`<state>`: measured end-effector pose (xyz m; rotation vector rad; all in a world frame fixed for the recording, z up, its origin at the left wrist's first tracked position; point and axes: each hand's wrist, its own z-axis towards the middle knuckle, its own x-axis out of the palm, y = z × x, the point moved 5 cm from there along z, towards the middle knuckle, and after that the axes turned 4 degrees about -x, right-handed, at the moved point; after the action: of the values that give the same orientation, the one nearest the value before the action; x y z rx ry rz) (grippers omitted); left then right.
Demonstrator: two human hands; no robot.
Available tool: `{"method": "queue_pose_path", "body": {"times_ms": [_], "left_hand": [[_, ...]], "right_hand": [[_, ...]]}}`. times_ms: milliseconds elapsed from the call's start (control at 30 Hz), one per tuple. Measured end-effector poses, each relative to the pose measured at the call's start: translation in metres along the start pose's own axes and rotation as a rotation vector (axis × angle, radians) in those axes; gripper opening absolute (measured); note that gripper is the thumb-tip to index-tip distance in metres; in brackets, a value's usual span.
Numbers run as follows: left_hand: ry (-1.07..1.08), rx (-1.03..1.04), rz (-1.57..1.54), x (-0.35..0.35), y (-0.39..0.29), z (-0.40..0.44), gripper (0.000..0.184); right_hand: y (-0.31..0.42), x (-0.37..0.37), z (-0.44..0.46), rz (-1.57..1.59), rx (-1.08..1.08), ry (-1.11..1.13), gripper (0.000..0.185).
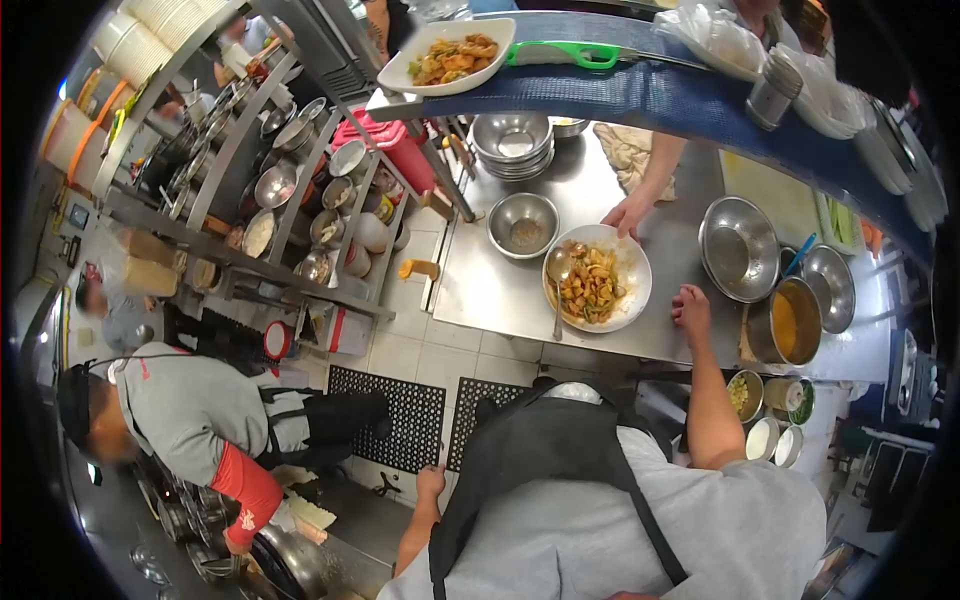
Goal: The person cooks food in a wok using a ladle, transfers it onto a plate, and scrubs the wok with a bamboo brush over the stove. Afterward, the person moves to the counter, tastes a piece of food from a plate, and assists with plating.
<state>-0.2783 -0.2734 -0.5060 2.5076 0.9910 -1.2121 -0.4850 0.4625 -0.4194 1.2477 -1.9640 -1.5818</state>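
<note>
My right hand [690,310] hovers at the counter's front edge, fingers loosely bent and slightly apart, nothing visible in them. Just left of it is a white bowl [638,300] of brown, saucy chopped food [590,288], with a metal spoon [558,318] resting in it, handle toward me. Another person's hand [630,212] touches the bowl's far rim from across the counter. Low by my side, my left hand [430,484] is closed; a thin, light object sticks up from it, too small to name.
Steel bowls [523,225] stand on the steel counter [470,290]. At right are a large bowl [738,250] and a pot of orange liquid [797,322]. Overhead, a shelf [590,95] holds a filled dish [450,55] and a green-handled tool [565,54]. A co-worker [200,400] bends at left.
</note>
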Motion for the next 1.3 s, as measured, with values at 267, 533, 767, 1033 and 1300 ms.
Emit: {"method": "queue_pose_path", "body": {"times_ms": [267,533,767,1033,1300], "left_hand": [[-0.045,0.137,0.038,0.028,0.014,0.066,0.038],[-0.183,-0.01,-0.452,-0.052,-0.067,0.022,0.039],[-0.331,-0.361,-0.607,-0.046,0.032,0.019,0.045],[-0.081,-0.409,-0.447,-0.003,0.049,-0.04,0.044],[-0.003,-0.369,-0.504,0.015,0.035,-0.026,0.045]], "right_hand": [[0.04,0.09,-0.027,0.131,0.198,0.536,0.052],[0.04,0.153,-0.034,0.219,0.151,0.557,0.059],[0.046,0.152,-0.04,0.112,0.062,0.535,0.054],[0.021,0.15,-0.02,0.175,0.09,0.542,0.054],[0.017,0.148,-0.029,0.142,0.031,0.468,0.062]]}}
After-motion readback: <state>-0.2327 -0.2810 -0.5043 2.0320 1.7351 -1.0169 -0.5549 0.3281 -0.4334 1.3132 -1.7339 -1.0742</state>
